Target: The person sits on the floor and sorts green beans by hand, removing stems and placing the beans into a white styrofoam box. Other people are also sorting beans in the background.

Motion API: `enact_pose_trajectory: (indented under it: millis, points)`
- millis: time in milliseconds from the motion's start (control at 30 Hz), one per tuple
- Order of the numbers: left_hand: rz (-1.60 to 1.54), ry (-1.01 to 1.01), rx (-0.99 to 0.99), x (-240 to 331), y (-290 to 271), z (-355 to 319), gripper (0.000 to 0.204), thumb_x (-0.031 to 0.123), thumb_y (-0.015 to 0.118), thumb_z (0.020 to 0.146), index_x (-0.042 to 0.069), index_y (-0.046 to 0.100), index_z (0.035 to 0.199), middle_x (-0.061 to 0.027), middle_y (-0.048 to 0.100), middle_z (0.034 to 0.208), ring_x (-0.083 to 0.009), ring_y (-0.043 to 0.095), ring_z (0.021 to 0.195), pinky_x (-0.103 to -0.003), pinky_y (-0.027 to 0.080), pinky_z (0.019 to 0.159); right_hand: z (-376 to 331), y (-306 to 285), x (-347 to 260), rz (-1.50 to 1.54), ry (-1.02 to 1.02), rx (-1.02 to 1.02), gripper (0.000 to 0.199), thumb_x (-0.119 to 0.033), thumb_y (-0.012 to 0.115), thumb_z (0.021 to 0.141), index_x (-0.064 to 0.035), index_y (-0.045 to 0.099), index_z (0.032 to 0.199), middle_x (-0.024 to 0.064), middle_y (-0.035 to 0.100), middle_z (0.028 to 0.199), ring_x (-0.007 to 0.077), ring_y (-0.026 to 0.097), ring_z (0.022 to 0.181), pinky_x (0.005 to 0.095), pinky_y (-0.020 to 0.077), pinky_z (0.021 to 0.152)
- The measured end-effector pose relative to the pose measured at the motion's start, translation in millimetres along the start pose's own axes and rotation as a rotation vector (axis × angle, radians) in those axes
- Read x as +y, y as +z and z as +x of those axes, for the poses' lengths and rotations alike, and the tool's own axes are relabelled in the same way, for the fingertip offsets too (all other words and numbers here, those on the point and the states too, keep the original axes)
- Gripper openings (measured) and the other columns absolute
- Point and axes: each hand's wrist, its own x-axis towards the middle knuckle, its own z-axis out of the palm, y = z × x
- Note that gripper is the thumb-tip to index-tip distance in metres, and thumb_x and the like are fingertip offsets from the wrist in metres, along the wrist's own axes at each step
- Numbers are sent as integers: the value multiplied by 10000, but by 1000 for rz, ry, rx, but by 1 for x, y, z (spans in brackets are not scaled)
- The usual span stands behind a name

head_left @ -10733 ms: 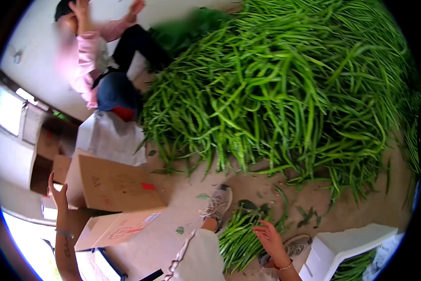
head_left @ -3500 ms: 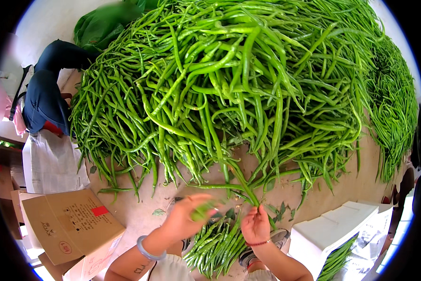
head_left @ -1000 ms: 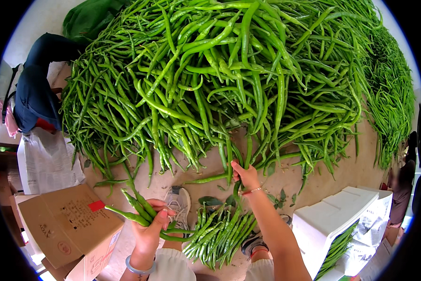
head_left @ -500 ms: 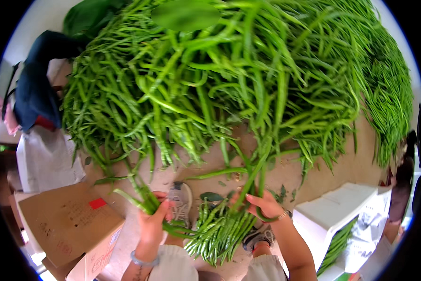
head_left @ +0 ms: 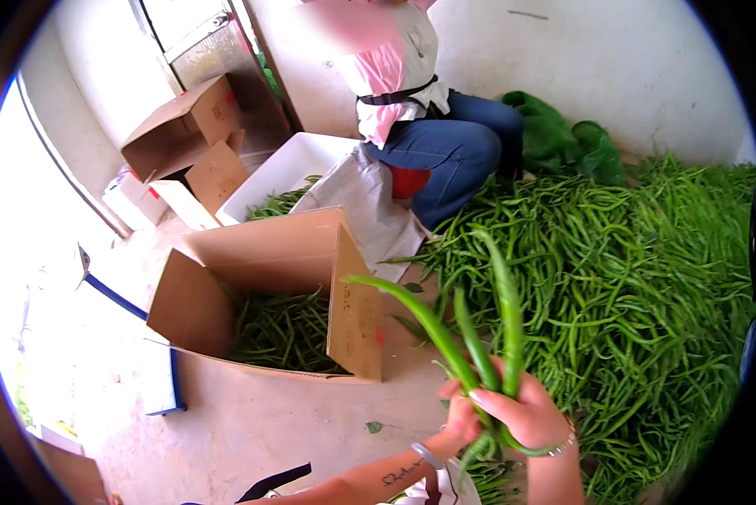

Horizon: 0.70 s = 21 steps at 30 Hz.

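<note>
While the right hand (head_left: pixel 535 419) grips peppers (head_left: pixel 511 337), the left hand (head_left: pixel 462 416) sits alongside

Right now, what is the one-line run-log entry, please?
right hand: holding long green chili peppers; left hand: against their lower ends; open cardboard box: green peppers inside; chili pepper heap: at right

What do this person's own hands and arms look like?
The left hand is gloveless, with a pale grey bangle at the wrist and dark markings on the bare forearm. The right hand, also gloveless, has a thin bracelet; no sleeve shows there.
</note>
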Motion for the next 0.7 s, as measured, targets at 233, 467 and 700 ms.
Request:
enact_pose_trajectory:
  millis: [233,467,700]
  points:
    - [-83,160,-192,115,0,-68,237,103,502,829,23,448,1046,-50,524,747,-121,489,618,-245,421,524,-8,48,-20,-94,-130,246,357,-73,486,835,-22,371,1169,173,519,1110,235,573,923,275,482,658]
    - [-158,42,-489,201,35,-152,307,120,481,849,18,391,1124,-131,548,1009,-201,559,874,-317,483,730,-69,78,1,-107,-104,502,355,-125,523,819,-39,391,1137,180,540,1072,223,590,873,259,462,609]
    - [-3,-140,-536,224,-46,-164,155,110,552,807,45,494,934,-42,528,731,-113,482,577,-248,428,525,-69,121,-16,-169,-120,371,432,-129,515,816,-18,373,1209,151,508,1129,141,549,842,227,450,593]
